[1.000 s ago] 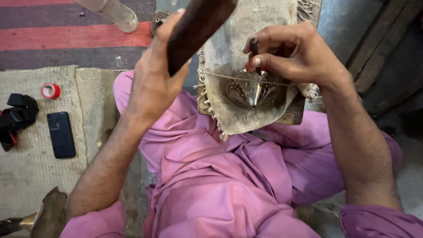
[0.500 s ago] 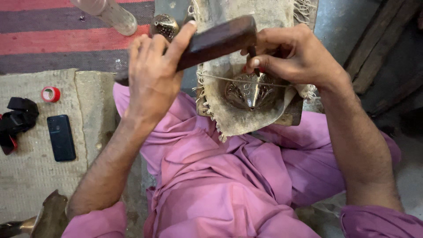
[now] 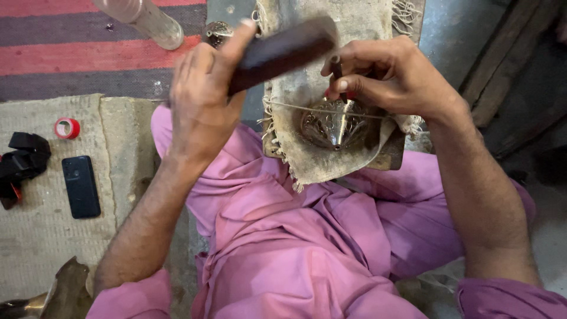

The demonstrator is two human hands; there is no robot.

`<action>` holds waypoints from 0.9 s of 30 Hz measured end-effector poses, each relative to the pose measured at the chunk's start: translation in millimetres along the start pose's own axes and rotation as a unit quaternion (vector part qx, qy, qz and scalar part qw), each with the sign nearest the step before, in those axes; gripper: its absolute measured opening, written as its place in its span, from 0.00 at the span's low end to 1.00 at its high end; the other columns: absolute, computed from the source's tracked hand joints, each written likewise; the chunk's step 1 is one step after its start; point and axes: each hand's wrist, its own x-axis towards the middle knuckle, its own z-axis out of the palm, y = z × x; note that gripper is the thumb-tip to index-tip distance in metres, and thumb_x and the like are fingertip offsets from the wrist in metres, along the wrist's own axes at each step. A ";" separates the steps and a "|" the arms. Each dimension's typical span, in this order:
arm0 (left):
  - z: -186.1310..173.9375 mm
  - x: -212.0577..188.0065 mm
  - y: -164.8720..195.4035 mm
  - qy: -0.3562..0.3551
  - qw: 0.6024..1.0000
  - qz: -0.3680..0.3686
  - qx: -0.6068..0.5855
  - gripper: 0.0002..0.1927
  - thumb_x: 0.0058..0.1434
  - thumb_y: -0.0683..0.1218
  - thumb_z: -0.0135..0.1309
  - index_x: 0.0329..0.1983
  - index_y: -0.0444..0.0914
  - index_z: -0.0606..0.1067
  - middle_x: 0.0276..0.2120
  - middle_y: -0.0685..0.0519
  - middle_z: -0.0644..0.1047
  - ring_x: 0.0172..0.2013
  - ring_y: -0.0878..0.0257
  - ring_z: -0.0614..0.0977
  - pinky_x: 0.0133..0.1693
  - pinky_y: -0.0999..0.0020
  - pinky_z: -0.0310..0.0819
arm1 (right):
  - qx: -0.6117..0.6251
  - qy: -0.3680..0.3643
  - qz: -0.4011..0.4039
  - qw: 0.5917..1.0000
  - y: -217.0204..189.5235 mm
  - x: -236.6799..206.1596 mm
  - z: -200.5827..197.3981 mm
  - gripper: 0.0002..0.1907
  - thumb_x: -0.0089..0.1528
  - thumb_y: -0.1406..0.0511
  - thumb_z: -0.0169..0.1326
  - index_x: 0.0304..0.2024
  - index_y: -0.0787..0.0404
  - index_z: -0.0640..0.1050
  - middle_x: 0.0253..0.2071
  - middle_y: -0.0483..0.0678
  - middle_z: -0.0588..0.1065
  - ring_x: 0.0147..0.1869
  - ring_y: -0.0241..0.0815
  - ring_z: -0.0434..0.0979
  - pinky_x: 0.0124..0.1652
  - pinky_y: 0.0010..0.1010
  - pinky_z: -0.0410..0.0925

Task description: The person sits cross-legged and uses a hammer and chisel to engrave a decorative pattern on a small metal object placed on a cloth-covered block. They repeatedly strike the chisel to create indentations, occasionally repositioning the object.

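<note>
Two hands busy, left grip [image 3: 204, 97] lowering wooden mallet [image 3: 283, 53], right grip [image 3: 387, 77] pinching punch [image 3: 336, 68]

Blurred: dark wooden mallet [image 3: 283, 53] | Cut by top edge: clear bottle [image 3: 142, 18] | Mostly hidden under right hand [image 3: 390, 77]: thin punch [image 3: 336, 65]

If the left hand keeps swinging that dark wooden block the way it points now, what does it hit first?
Most likely the top of the thin punch pinched in the right hand. The left hand holds the wooden block with its far end just beside the punch, above the embossed metal piece. Depth is unclear.
</note>
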 end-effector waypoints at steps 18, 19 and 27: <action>1.6 -1.0 15.0 -0.051 0.960 -0.104 -0.253 0.38 0.68 0.34 0.58 0.76 0.47 0.55 0.65 0.43 0.71 0.67 0.45 0.75 0.68 0.52 0.73 | 0.053 0.034 0.071 0.996 -10.1 0.7 8.4 0.11 0.71 0.69 0.57 0.55 0.67 0.76 0.39 0.47 0.81 0.46 0.33 0.84 0.45 0.23 0.77; 0.3 -0.8 14.8 -0.069 0.968 -0.113 -0.215 0.39 0.67 0.35 0.59 0.75 0.48 0.56 0.61 0.43 0.72 0.63 0.45 0.76 0.66 0.51 0.73 | 0.054 0.031 0.071 0.995 -9.5 0.7 8.1 0.12 0.70 0.69 0.58 0.55 0.66 0.76 0.39 0.47 0.81 0.46 0.33 0.84 0.45 0.23 0.77; -5.8 1.8 5.5 -0.043 0.998 -0.033 0.037 0.42 0.64 0.38 0.66 0.78 0.52 0.63 0.40 0.48 0.71 0.45 0.48 0.79 0.50 0.50 0.73 | 0.047 0.021 0.053 0.997 -8.8 1.4 6.8 0.07 0.69 0.67 0.61 0.46 0.65 0.78 0.36 0.43 0.79 0.42 0.30 0.80 0.41 0.22 0.74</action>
